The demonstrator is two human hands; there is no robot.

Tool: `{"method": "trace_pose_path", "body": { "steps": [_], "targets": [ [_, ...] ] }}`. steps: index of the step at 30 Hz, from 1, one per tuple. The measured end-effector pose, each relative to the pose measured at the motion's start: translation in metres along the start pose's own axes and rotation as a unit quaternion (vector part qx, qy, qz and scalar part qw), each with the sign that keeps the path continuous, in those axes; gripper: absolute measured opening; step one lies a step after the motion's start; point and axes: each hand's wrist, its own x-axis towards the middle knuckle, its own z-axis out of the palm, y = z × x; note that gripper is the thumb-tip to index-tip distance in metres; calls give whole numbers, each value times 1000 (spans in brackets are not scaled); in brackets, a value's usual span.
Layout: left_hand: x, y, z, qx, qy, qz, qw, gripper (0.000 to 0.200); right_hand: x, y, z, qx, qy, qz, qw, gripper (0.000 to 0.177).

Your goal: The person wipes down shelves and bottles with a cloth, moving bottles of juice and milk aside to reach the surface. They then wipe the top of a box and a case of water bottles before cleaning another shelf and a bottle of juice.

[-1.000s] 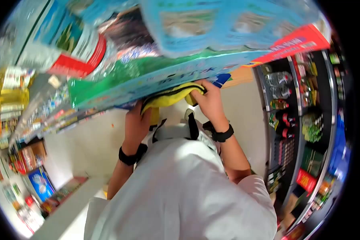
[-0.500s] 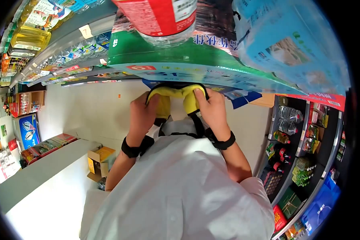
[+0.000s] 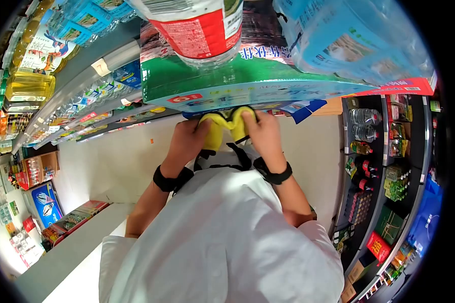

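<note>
A yellow cloth piece with black edging [image 3: 215,135] is stretched between my two hands in front of my shirt; its exact kind I cannot make out. My left hand [image 3: 186,144] pinches its left side, thumb on top. On the other side my right hand [image 3: 266,137] grips the cloth the same way. The cloth sags in a fold between them. Just beyond the hands stands a green and blue printed carton [image 3: 212,83], which hides part of the cloth's far edge. A clear container with a red and white label [image 3: 202,38] rests on the carton.
A blue-wrapped pack [image 3: 349,48] lies on the carton's right. Shelves of bottles [image 3: 364,125] line the right side. At left, a shelf edge [image 3: 106,65] carries bottled drinks, with a yellow oil bottle [image 3: 30,87]. Boxes [image 3: 45,202] stand on the lower left.
My hands have come slightly closer together, and the cloth between them has folded into a deeper dip. The camera view has shifted, bringing the shelves and carton into different positions.
</note>
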Motion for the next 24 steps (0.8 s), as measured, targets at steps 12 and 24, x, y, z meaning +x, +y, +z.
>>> {"method": "trace_pose_path", "body": {
  "steps": [12,24],
  "targets": [
    [23,4,56,45,-89,140,985,34,11,66,-52,-47,54,48,996,31],
    [25,33,82,22,-72,39,996,37,31,123,-61,-91,53,-18,994,37]
  ]
}}
